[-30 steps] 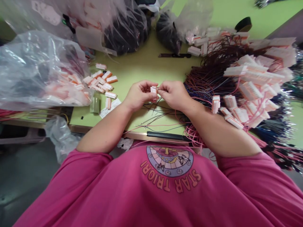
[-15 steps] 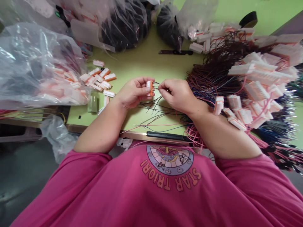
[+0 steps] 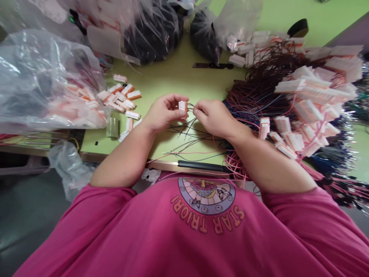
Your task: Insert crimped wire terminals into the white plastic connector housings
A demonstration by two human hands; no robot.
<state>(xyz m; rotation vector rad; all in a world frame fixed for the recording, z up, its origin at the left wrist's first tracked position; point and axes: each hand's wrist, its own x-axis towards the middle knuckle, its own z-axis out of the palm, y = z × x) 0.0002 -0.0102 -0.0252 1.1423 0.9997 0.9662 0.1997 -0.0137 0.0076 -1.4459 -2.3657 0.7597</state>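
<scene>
Between the thumb and fingers of my left hand (image 3: 165,111) is a white and orange wire connector (image 3: 182,106), its orange side turned to the right. Thin dark wires (image 3: 190,105) run from that side toward my right hand (image 3: 211,115). The right fingers are pinched on a wire close to the connector; its tip is too small to make out. Beneath both hands, loose dark wires (image 3: 187,132) with metal ends lie on the green table (image 3: 173,80).
Loose connectors (image 3: 123,96) lie left, beside a clear plastic bag (image 3: 52,77) of more. A large wire bundle with white connectors (image 3: 311,92) fills the right. Dark-filled bags (image 3: 152,32) stand at the back, near a flat dark tool (image 3: 212,65). A black strip (image 3: 200,166) lies along the front edge.
The connector has turned slightly in my left fingers, showing more of its white face and less orange. My right hand has shifted very little and stays pinched by the wires.
</scene>
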